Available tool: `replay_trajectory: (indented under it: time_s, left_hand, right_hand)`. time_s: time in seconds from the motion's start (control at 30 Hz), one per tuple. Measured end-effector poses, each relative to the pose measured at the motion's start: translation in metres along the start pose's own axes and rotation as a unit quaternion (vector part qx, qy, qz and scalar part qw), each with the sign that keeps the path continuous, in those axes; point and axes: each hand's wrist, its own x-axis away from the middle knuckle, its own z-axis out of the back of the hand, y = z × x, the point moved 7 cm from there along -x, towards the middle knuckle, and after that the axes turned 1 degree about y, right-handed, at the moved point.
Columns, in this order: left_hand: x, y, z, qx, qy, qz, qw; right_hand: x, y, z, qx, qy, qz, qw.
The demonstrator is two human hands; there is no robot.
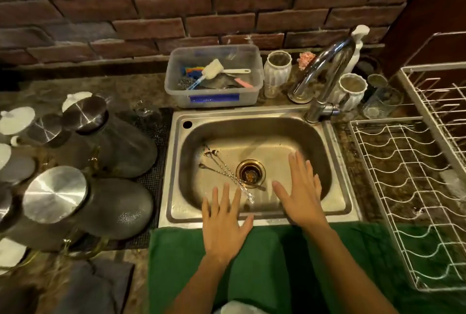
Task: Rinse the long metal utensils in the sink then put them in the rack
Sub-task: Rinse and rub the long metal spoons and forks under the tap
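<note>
Several long thin metal utensils (222,167) lie crossed on the bottom of the steel sink (252,114), left of the brass drain (250,172), their ends reaching toward the sink's near side. My left hand (223,223) hovers flat over the sink's front rim, fingers spread, empty. Over the right part of the basin my right hand (300,192) is also flat and empty, fingers apart. The white wire rack (413,187) stands on the counter to the right of the sink. The chrome tap (325,71) arches at the back right; no water is running.
A green towel (272,263) covers the counter edge in front of the sink. Upturned metal jugs (108,137) lie on a mat at left. Behind the sink stand a plastic tub of brushes (214,74), white ribbed jars (277,69), a soap pump and a glass.
</note>
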Motion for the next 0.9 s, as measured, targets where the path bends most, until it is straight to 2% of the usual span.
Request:
replay_trajectory:
  time_s: [0.1,0.2,0.33,0.53,0.7,0.9]
  left_hand:
    - [-0.003,-0.002,-0.003,-0.013,-0.005,0.002,1.000]
    - [-0.004,-0.004,-0.009,-0.020,0.000,0.003,1.000]
    - [-0.004,-0.006,-0.012,-0.025,-0.012,0.010,1.000]
    - [-0.002,-0.004,-0.010,-0.026,-0.028,0.016,0.999]
    - [-0.004,-0.004,-0.011,-0.034,-0.036,0.015,0.999]
    - [-0.004,-0.005,-0.011,-0.038,-0.042,0.018,0.998]
  right_hand:
    - [-0.013,0.009,0.004,-0.005,0.003,-0.014,1.000]
    - [-0.034,0.020,0.021,-0.115,0.046,-0.041,0.991]
    - [-0.084,0.034,0.067,-0.279,0.136,-0.084,0.947]
    - [-0.171,0.088,0.109,-0.353,0.229,-0.203,0.884]
    - [-0.220,0.129,0.111,-0.362,0.237,-0.278,0.858]
    - [-0.240,0.129,0.116,-0.297,0.257,-0.265,0.881]
